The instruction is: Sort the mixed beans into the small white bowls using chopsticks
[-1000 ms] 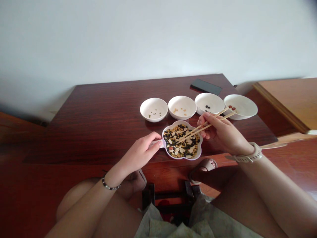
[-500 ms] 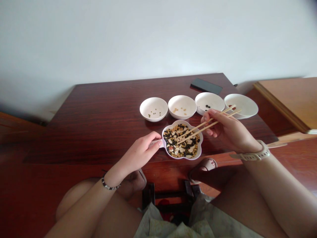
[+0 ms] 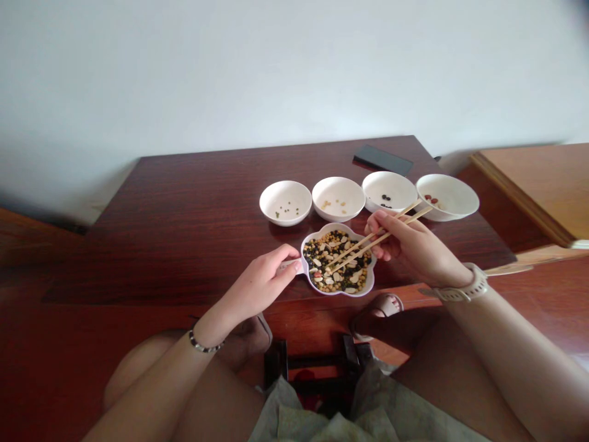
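My left hand [image 3: 269, 276] grips the short handle of a white flower-shaped bowl [image 3: 373, 270] at the table's front edge. Mixed yellow and black beans and pale flat pieces [image 3: 337, 277] fill it, with a reddish one near the left side. In my right hand [image 3: 399, 240] is a pair of wooden chopsticks [image 3: 368, 244], their tips among the beans left of the bowl's middle. Whether the tips pinch anything is too small to tell.
Behind stand a white bowl [image 3: 271, 205] with small green beans, one [image 3: 322, 202] with yellowish pieces, one [image 3: 375, 184] with black beans, and one [image 3: 460, 196] with reddish and pale pieces. A dark phone [image 3: 383, 159] lies farther back on the brown table [image 3: 184, 227].
My right hand has shifted left and slightly down with the chopsticks, uncovering more of the rightmost bowl's contents. The left hand and the flower-shaped bowl stay put.
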A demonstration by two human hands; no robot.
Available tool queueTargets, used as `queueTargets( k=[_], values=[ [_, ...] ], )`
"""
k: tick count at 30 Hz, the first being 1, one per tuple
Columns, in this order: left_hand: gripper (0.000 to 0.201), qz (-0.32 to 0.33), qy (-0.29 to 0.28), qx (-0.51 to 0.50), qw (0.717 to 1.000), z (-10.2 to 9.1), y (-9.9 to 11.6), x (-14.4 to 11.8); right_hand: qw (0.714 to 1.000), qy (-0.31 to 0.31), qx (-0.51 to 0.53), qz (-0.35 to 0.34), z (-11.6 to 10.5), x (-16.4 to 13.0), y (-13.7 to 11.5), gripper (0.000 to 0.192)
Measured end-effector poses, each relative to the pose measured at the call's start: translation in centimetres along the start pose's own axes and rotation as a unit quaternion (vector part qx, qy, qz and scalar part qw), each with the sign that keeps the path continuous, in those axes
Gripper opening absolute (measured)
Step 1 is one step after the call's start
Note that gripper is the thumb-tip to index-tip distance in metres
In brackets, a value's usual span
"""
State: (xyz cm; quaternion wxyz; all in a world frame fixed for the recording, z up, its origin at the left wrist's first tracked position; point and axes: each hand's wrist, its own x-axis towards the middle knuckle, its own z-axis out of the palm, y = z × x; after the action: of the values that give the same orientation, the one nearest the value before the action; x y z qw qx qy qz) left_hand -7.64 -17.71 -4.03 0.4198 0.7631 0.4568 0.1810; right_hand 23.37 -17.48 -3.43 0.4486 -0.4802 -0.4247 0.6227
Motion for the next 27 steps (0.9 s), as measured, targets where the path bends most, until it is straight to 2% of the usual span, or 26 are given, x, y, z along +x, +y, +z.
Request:
queueTargets(
  k=[6, 14, 27],
  values=[
    [0.028, 0.001, 0.001, 0.000, 1.000, 0.0, 0.0, -0.1, 1.000, 0.008, 0.000, -0.011, -0.1, 0.1, -0.3, 0.037],
    [0.028, 0.000, 0.001, 0.004, 1.000, 0.0, -0.2, -0.2, 0.998, 0.018, 0.052, -0.011, -0.5, 0.1, -0.5, 0.032],
    [0.027, 0.000, 0.004, -0.001, 1.000, -0.1, -0.3, -0.2, 0.999, 0.034, -0.003, -0.034, -1.1, -0.1, -0.6, 0.034]
  ],
)
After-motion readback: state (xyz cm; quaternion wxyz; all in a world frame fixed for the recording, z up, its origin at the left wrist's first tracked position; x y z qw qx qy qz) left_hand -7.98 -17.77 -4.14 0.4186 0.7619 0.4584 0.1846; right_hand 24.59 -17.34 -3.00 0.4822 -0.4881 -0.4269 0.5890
